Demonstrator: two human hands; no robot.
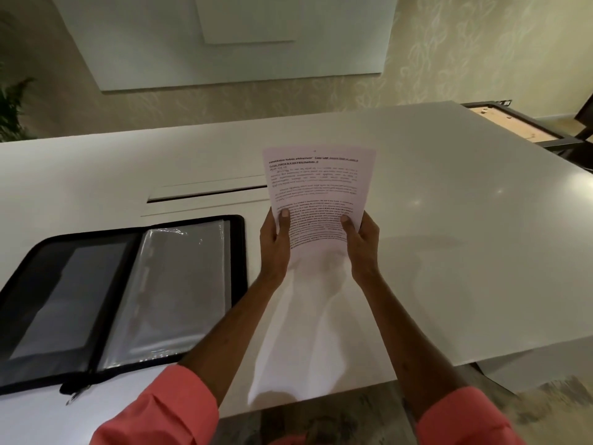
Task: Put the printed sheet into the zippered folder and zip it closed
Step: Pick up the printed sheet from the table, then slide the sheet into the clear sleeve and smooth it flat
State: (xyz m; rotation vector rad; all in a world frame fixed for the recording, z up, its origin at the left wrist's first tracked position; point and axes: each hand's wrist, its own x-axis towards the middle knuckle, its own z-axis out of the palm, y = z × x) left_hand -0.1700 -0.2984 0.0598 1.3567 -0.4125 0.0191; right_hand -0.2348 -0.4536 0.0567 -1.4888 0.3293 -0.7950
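printed sheet (316, 191), top line perhaps "constitution forbids arbitrariness", rest blurred

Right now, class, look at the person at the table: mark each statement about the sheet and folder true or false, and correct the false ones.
1. Both hands hold the printed sheet. True: left hand, right hand.
2. The zippered folder is zipped shut. False: it lies open on the table.
3. The folder lies left of the sheet. True.
4. The sheet is blank. False: it carries printed text.
5. The sheet is inside a folder sleeve. False: it is held up beside the folder.

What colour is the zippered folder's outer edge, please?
Black, in the head view: zippered folder.
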